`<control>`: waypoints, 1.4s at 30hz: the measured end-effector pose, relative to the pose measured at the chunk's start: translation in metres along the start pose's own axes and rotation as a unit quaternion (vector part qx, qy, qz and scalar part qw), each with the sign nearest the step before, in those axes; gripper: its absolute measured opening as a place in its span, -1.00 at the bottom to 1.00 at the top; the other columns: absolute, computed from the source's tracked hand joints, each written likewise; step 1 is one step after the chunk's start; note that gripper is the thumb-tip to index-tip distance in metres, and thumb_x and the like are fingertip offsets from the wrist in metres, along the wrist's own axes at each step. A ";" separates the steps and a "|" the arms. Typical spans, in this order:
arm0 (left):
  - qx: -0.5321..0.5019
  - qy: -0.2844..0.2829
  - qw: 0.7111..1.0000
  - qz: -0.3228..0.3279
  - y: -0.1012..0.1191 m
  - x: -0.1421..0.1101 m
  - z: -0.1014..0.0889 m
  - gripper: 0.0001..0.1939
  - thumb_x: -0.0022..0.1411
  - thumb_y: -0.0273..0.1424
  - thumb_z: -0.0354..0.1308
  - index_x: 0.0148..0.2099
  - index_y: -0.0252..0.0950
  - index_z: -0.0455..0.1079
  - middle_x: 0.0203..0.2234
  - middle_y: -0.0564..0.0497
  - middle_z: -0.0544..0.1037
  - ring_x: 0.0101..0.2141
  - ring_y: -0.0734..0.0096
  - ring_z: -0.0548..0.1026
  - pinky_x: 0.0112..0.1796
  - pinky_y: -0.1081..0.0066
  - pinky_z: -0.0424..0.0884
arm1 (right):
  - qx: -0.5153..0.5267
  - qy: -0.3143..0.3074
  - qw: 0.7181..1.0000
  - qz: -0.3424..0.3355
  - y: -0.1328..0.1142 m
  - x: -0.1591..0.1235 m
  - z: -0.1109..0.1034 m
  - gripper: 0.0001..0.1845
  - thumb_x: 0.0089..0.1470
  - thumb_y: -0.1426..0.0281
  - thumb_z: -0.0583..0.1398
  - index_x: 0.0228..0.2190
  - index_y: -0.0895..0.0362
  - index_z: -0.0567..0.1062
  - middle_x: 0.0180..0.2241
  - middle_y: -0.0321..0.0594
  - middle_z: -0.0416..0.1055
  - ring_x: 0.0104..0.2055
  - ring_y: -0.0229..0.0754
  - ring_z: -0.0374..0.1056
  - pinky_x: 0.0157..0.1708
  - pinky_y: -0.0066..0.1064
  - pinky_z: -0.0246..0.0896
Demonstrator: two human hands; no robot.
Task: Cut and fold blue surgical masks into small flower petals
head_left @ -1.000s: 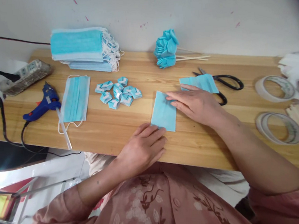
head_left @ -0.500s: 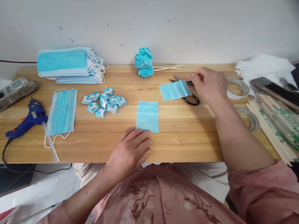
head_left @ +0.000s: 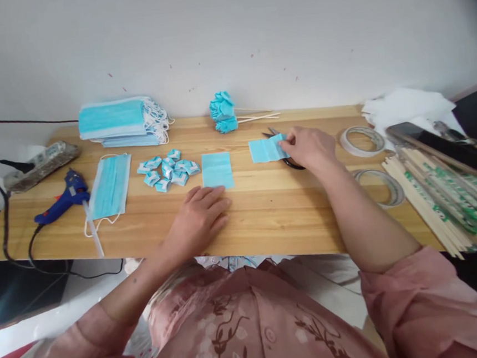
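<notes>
My left hand (head_left: 200, 213) lies flat with fingers out, its fingertips on the near edge of a light-blue square of mask fabric (head_left: 216, 168). Farther right, my right hand (head_left: 311, 147) has thumb and fingers closed on the right end of a second blue mask fabric piece (head_left: 263, 150), which shows crease lines. That piece lies partly over black-handled scissors (head_left: 293, 164), whose blades point up and left; my right hand hides part of the handles. Several small folded blue-and-white pieces (head_left: 170, 170) form a cluster left of the square.
At the back are a stack of masks (head_left: 112, 119) and blue fabric flowers (head_left: 222, 112) on sticks. A single mask (head_left: 111, 184), a blue glue gun (head_left: 67, 198) and a power strip (head_left: 47, 165) lie left. Tape rolls (head_left: 363, 151), a phone (head_left: 436, 145) and chopsticks (head_left: 428, 201) lie right.
The blue square has slid left and away from me under my left fingers. My right hand has moved left from the scissors' handles onto the end of the second blue piece. The view has shifted slightly.
</notes>
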State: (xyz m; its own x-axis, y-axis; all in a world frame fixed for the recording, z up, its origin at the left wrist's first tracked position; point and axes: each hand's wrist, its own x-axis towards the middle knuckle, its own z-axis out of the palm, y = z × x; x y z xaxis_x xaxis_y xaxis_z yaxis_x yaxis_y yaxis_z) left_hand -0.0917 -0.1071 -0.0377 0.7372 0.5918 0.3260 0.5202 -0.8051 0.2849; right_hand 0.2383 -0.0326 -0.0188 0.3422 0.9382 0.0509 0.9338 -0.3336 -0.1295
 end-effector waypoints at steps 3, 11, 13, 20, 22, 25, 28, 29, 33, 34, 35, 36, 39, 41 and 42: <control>-0.118 0.007 0.992 -0.039 0.000 0.016 -0.013 -0.68 0.44 -0.31 0.14 0.13 -0.31 0.55 0.23 -0.26 0.52 0.18 -0.04 0.50 0.20 -0.11 0.38 | 0.053 0.037 0.998 -0.021 -0.001 -0.002 -0.003 -0.85 0.18 0.27 0.21 -0.39 0.04 0.52 -0.32 -0.08 0.61 -0.27 0.06 0.48 -0.36 -0.25 0.13; -0.662 -0.069 0.696 -0.271 -0.003 0.088 -0.011 -0.61 0.38 -0.14 0.22 0.03 -0.34 0.58 0.10 -0.28 0.62 0.00 0.11 0.62 0.12 0.08 0.46 | 0.470 0.035 0.874 -0.118 -0.011 -0.005 -0.002 -0.77 0.06 0.30 0.28 -0.49 0.03 0.32 -0.57 -0.39 0.33 -0.55 -0.26 0.20 -0.47 -0.38 0.10; -0.714 -0.086 0.621 -0.312 -0.006 0.104 -0.003 -0.61 0.40 -0.14 0.20 0.05 -0.35 0.55 0.12 -0.32 0.60 -0.01 0.10 0.63 0.12 0.07 0.46 | 0.513 0.023 0.846 -0.145 -0.014 -0.007 0.000 -0.76 0.03 0.27 0.31 -0.48 0.04 0.34 -0.57 -0.40 0.32 -0.56 -0.29 0.17 -0.51 -0.40 0.09; -0.791 -0.054 0.506 -0.341 -0.008 0.128 0.008 -0.50 0.56 -0.12 -0.15 -0.02 -0.35 0.52 -0.11 -0.21 0.68 -0.17 0.25 0.65 0.01 0.23 0.53 | 0.397 0.016 0.867 -0.301 -0.030 -0.039 -0.002 -0.60 0.03 0.39 0.34 -0.04 0.02 0.51 -0.22 -0.24 0.60 -0.21 -0.08 0.52 -0.17 -0.23 0.38; -0.796 -0.028 0.498 -0.344 -0.010 0.125 0.012 -0.55 0.57 -0.22 -0.13 -0.05 -0.36 0.53 -0.20 -0.15 0.68 -0.22 0.32 0.64 -0.04 0.32 0.53 | 0.327 0.008 0.873 -0.361 -0.036 -0.047 -0.002 -0.52 0.08 0.44 0.31 0.06 0.00 0.51 -0.10 -0.17 0.63 -0.10 0.00 0.54 -0.06 -0.14 0.39; -0.795 0.011 0.489 -0.360 -0.014 0.118 0.019 -0.65 0.53 -0.41 -0.07 -0.12 -0.40 0.54 -0.35 -0.11 0.66 -0.31 0.37 0.62 -0.13 0.39 0.52 | 0.269 0.002 0.863 -0.428 -0.041 -0.052 0.000 -0.56 0.17 0.41 0.30 0.09 0.02 0.51 -0.06 -0.12 0.63 -0.05 0.05 0.55 0.01 -0.09 0.37; -0.791 0.032 0.483 -0.373 -0.016 0.112 0.023 -0.68 0.48 -0.52 -0.05 -0.20 -0.44 0.54 -0.42 -0.12 0.64 -0.37 0.35 0.61 -0.16 0.36 0.52 | 0.260 0.005 0.849 -0.460 -0.041 -0.051 0.004 -0.62 0.23 0.31 0.31 0.07 0.05 0.50 -0.19 -0.15 0.64 -0.14 0.00 0.55 -0.04 -0.14 0.36; -0.791 0.036 0.481 -0.378 -0.016 0.111 0.023 -0.69 0.47 -0.54 -0.04 -0.21 -0.45 0.53 -0.41 -0.13 0.64 -0.36 0.34 0.62 -0.14 0.34 0.53 | 0.257 0.009 0.846 -0.467 -0.040 -0.051 0.005 -0.68 0.27 0.30 0.29 0.04 0.05 0.51 -0.22 -0.17 0.64 -0.16 -0.02 0.55 -0.07 -0.16 0.35; -0.790 0.053 0.458 -0.405 -0.012 0.113 0.020 -0.71 0.47 -0.55 -0.05 -0.10 -0.49 0.53 -0.32 -0.21 0.69 -0.25 0.24 0.67 -0.01 0.24 0.54 | 0.231 0.037 0.841 -0.487 -0.038 -0.051 0.005 -0.84 0.38 0.36 0.16 -0.12 0.04 0.56 -0.24 -0.21 0.67 -0.18 -0.06 0.57 -0.13 -0.21 0.31; -0.791 0.059 0.451 -0.410 -0.011 0.114 0.019 -0.70 0.48 -0.54 -0.05 -0.04 -0.49 0.52 -0.28 -0.23 0.70 -0.21 0.22 0.68 0.03 0.21 0.54 | 0.228 0.047 0.840 -0.490 -0.037 -0.051 0.004 -0.84 0.39 0.37 0.16 -0.13 0.03 0.57 -0.22 -0.21 0.68 -0.17 -0.07 0.57 -0.13 -0.21 0.32; -0.793 0.067 0.445 -0.412 -0.011 0.115 0.018 -0.69 0.48 -0.53 -0.06 0.01 -0.49 0.51 -0.24 -0.25 0.71 -0.17 0.19 0.69 0.07 0.18 0.53 | 0.228 0.061 0.839 -0.490 -0.037 -0.052 0.002 -0.84 0.38 0.37 0.16 -0.14 0.03 0.57 -0.21 -0.21 0.68 -0.16 -0.07 0.57 -0.12 -0.21 0.33; -0.795 0.074 0.438 -0.412 -0.011 0.116 0.017 -0.67 0.49 -0.52 -0.07 0.06 -0.49 0.50 -0.20 -0.27 0.71 -0.12 0.17 0.69 0.10 0.16 0.52 | 0.231 0.078 0.839 -0.487 -0.036 -0.052 -0.001 -0.84 0.38 0.37 0.17 -0.14 0.02 0.58 -0.20 -0.21 0.68 -0.16 -0.07 0.57 -0.11 -0.21 0.34; -0.807 0.099 0.418 -0.405 -0.013 0.118 0.014 -0.62 0.51 -0.48 -0.08 0.21 -0.48 0.42 -0.08 -0.30 0.69 -0.01 0.12 0.67 0.17 0.10 0.48 | 0.238 0.134 0.848 -0.455 -0.032 -0.048 -0.007 -0.82 0.35 0.40 0.17 -0.13 -0.01 0.59 -0.21 -0.20 0.67 -0.17 -0.04 0.56 -0.12 -0.17 0.37; -0.813 0.109 0.407 -0.402 -0.015 0.119 0.010 -0.59 0.52 -0.46 -0.08 0.28 -0.45 0.36 -0.01 -0.29 0.67 0.05 0.11 0.64 0.21 0.07 0.46 | 0.232 0.152 0.858 -0.432 -0.029 -0.044 -0.009 -0.76 0.34 0.44 0.14 -0.09 -0.04 0.57 -0.15 -0.19 0.65 -0.11 0.01 0.54 -0.07 -0.10 0.39; -0.814 0.114 0.404 -0.402 -0.017 0.119 0.008 -0.58 0.52 -0.45 -0.08 0.31 -0.43 0.33 0.01 -0.29 0.66 0.07 0.11 0.64 0.22 0.07 0.45 | 0.226 0.152 0.864 -0.423 -0.028 -0.041 -0.010 -0.72 0.32 0.47 0.13 -0.06 -0.07 0.56 -0.09 -0.18 0.64 -0.05 0.04 0.53 -0.01 -0.05 0.38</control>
State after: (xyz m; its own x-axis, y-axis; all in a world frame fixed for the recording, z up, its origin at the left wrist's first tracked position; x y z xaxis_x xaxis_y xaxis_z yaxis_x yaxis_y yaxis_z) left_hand -0.0089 -0.0234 -0.0110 0.4575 0.7726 -0.4402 -0.5568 0.6349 0.5356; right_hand 0.1987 -0.0629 -0.0076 -0.3663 0.7387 0.5658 0.7512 0.5936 -0.2888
